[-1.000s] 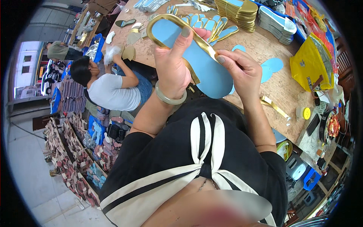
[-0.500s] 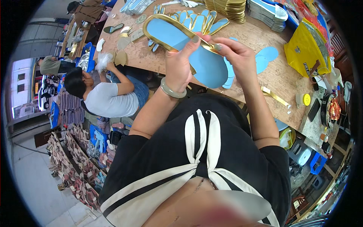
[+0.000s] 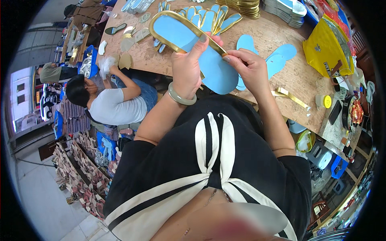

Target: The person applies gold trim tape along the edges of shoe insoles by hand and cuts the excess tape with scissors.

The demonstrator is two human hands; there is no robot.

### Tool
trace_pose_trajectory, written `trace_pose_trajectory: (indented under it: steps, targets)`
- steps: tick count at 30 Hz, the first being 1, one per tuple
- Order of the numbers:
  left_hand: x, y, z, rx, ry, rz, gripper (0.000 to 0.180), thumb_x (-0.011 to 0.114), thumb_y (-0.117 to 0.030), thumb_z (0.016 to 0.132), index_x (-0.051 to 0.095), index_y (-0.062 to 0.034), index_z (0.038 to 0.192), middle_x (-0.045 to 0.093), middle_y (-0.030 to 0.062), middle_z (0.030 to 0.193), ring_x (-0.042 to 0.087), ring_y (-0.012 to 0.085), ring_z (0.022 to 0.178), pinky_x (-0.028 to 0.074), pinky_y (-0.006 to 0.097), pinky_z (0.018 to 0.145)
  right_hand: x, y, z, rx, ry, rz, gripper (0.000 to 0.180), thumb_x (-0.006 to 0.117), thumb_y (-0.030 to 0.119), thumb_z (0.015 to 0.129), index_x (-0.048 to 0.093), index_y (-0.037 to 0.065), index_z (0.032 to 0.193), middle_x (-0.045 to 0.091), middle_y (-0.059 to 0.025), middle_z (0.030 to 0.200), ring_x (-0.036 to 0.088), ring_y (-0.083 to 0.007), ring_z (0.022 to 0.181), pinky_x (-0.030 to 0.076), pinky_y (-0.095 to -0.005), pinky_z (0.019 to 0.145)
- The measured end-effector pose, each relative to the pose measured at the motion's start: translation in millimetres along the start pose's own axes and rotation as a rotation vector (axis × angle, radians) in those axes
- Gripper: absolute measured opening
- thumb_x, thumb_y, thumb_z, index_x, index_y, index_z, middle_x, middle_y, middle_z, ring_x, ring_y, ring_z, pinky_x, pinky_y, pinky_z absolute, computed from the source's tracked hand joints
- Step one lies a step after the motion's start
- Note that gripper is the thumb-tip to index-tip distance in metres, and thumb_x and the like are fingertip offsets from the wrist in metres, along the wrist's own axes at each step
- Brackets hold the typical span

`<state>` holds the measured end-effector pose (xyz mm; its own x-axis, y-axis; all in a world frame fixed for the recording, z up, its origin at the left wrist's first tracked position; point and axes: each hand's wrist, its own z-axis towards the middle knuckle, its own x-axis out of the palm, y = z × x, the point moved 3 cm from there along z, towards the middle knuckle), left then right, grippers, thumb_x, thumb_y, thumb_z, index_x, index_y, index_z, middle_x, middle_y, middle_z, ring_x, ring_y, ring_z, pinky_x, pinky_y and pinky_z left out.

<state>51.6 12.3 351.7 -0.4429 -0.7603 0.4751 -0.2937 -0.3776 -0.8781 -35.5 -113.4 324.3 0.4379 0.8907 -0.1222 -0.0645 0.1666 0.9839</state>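
Observation:
A light-blue shoe insole [image 3: 173,33] with a gold strip along the edge of its far part is held up over the near side of the table. My left hand [image 3: 191,58] is closed around its middle, thumb on top and fingertips showing past the far edge. At the right edge of the insole, my right hand [image 3: 250,66] pinches the gold strip [image 3: 215,45] between thumb and finger. The insole's rounded near end [image 3: 223,78] shows no gold edge. Behind it lies a fan of gold-edged insoles [image 3: 207,20], partly covered by the held one.
Loose blue insoles [image 3: 279,60] lie right of my hands, near a gold strip piece [image 3: 295,98]. A yellow bag [image 3: 327,48] and a yellow-lidded jar [image 3: 323,101] stand farther right. Stacked insoles [image 3: 243,7] line the back. Another person [image 3: 116,102] sits at the left side.
My right hand's grip has moved slightly down and left along the insole's edge, and its raised fingers have come down. The held insole has shifted a little left.

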Motion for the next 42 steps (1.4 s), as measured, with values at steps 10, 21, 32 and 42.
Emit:
trace_pose_trajectory:
  steps: [10, 21, 32, 42]
  targets:
    - [-25.0, 35.2, 3.6, -0.019, 0.066, 0.252, 0.025, 0.059, -0.008, 0.086, 0.056, 0.0056, 0.107, 0.064, 0.0141, 0.098, 0.062, 0.0186, 0.09, 0.05, 0.029, 0.078, 14.3, -41.1, 8.9, 0.295, 0.058, 0.166, 0.015, 0.067, 0.015, 0.081, 0.068, 0.001, 0.087, 0.063, 0.0005, 0.072, 0.052, -0.0036, 0.064, 0.043, -0.0196, 0.058]
    - [-35.2, 41.7, 5.9, -0.26, 0.406, 0.175, 0.037, 0.052, -0.01, 0.09, 0.047, 0.0019, 0.124, 0.054, 0.0124, 0.121, 0.056, 0.0186, 0.105, 0.045, 0.032, 0.09, 20.1, -70.1, 4.2, 0.394, 0.091, 0.664, 0.018, 0.068, 0.011, 0.079, 0.067, 0.001, 0.093, 0.064, 0.0001, 0.077, 0.048, -0.0025, 0.062, 0.041, -0.0182, 0.055]
    - [-72.2, 72.6, 41.2, -0.606, 0.651, 0.612, 0.042, 0.052, -0.02, 0.09, 0.045, 0.0009, 0.125, 0.06, 0.0151, 0.112, 0.059, 0.0219, 0.102, 0.049, 0.033, 0.087, -125.8, -117.0, 25.1, 0.334, 0.457, -0.207, 0.033, 0.061, 0.027, 0.08, 0.066, 0.013, 0.109, 0.064, 0.0037, 0.076, 0.05, -0.0024, 0.064, 0.039, -0.0198, 0.055]
    - [-66.0, 85.4, 95.8, 0.339, 0.591, 1.442, 0.035, 0.051, -0.016, 0.085, 0.053, -0.0103, 0.119, 0.062, 0.0169, 0.097, 0.058, 0.0361, 0.088, 0.046, 0.04, 0.076, -7.4, -126.1, -9.7, 0.095, 0.19, -0.23, 0.021, 0.061, 0.011, 0.081, 0.063, 0.005, 0.101, 0.066, -0.0099, 0.093, 0.063, -0.0216, 0.089, 0.05, -0.0325, 0.075]
